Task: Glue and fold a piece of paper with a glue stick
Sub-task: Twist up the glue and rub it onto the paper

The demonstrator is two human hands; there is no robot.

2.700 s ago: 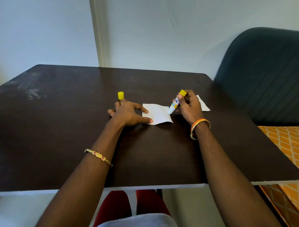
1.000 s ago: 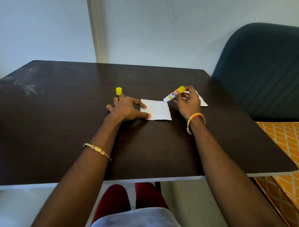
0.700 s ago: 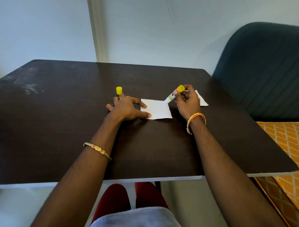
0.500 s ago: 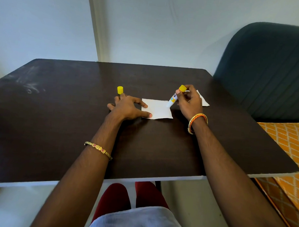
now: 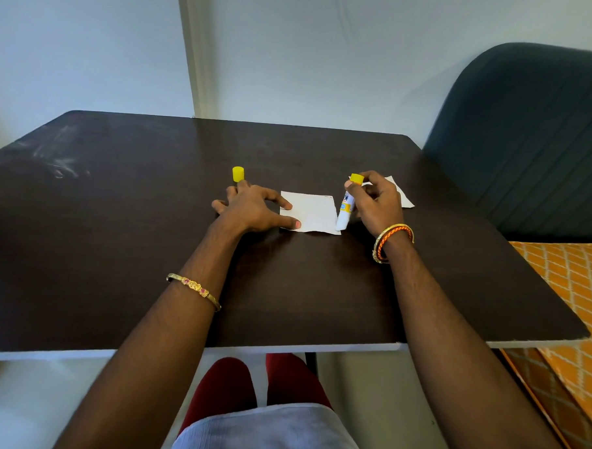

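A small white square of paper lies flat on the dark table. My left hand rests on the table with spread fingers, its thumb and forefinger pressing the paper's left edge. My right hand grips a white glue stick with a yellow end, held nearly upright, its lower tip touching the paper's right edge near the front corner. The yellow cap stands on the table just beyond my left hand.
A second white piece of paper lies behind my right hand, partly hidden by it. A dark teal chair back stands at the table's right side. The wall runs close behind the table. An orange patterned fabric lies at lower right.
My right hand has tipped the glue stick from slanted to nearly upright and drawn its tip down the paper's right edge toward me. My left hand has stayed put on the paper.
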